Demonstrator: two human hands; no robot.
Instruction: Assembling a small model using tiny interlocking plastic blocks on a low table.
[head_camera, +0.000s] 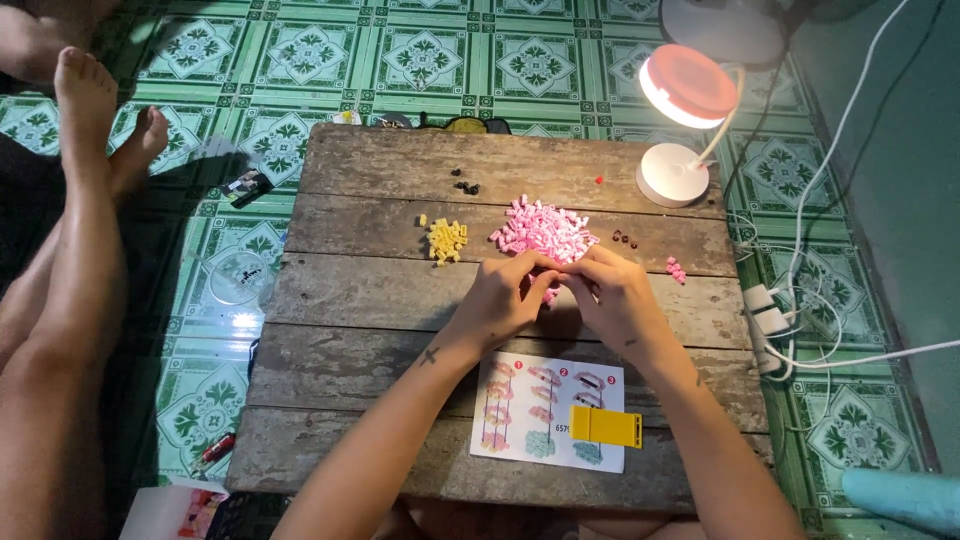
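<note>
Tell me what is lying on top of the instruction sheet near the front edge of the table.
A yellow rectangular tool lies on the instruction sheet, at its lower right part. It covers some of the printed pictures, so these cannot be seen. The rest of the sheet is uncovered.

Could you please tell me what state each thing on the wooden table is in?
White desk lamp with round head: lit.
Pink small bricks: heaped loose.
Yellow small bricks: small loose pile.
Printed instruction sheet: flat, face up.
Yellow flat tool: lying on the sheet.
Left hand, right hand: fingertips together over pink pieces.
</note>
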